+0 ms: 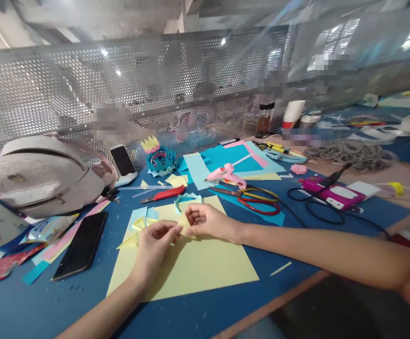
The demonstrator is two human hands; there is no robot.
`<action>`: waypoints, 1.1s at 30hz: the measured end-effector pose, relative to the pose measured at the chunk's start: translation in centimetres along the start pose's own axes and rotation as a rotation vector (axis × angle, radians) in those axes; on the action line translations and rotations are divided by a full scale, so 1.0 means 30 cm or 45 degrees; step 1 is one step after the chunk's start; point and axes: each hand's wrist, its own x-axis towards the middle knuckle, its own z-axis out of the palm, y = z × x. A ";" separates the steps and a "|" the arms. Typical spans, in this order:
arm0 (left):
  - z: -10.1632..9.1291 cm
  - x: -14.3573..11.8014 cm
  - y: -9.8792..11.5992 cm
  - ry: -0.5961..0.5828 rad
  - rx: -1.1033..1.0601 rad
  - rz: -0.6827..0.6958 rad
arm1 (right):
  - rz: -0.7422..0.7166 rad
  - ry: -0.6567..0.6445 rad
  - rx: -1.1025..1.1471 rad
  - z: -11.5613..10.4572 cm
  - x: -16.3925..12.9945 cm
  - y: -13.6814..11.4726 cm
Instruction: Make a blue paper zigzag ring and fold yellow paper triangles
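My left hand [154, 245] and my right hand [205, 220] meet over a large yellow paper sheet [198, 268] on the blue table. Both pinch a small folded yellow paper piece [183, 226] between their fingertips. Small folded yellow and light-blue pieces [139, 221] lie just left of my left hand. A folded light-blue ring of paper [187, 197] sits just beyond my right hand.
A black phone [81, 245] lies left. Behind are a red utility knife [164, 194], red-and-yellow scissors [258, 200], a pink glue gun [224, 175], a blue paper flower [160, 160], a grey backpack [42, 174] and a perforated metal screen [155, 89]. The table edge [282, 296] runs front right.
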 end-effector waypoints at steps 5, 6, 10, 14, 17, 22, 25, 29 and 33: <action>0.010 -0.002 -0.001 0.008 0.017 -0.101 | -0.067 0.019 -0.028 -0.006 -0.021 0.004; 0.013 -0.004 -0.002 0.009 0.010 -0.098 | -0.054 0.043 -0.033 -0.007 -0.022 0.007; 0.016 -0.010 -0.004 0.003 0.010 -0.085 | 0.008 0.137 -0.033 -0.006 -0.019 0.020; 0.014 -0.010 -0.005 0.001 0.028 -0.088 | 0.057 0.142 -0.032 -0.007 -0.020 0.024; 0.013 -0.008 -0.011 0.004 0.033 -0.060 | 0.064 0.138 -0.033 -0.010 -0.021 0.021; 0.012 -0.005 -0.018 0.005 0.049 -0.036 | 0.049 0.139 -0.055 -0.010 -0.018 0.024; 0.009 -0.006 -0.019 0.000 0.062 -0.046 | 0.024 0.139 -0.059 -0.011 -0.017 0.028; 0.007 -0.010 -0.021 0.001 0.053 -0.048 | -0.007 0.131 -0.068 -0.015 -0.016 0.028; 0.011 -0.010 -0.014 -0.008 0.080 -0.059 | 0.027 0.160 -0.045 -0.017 -0.017 0.024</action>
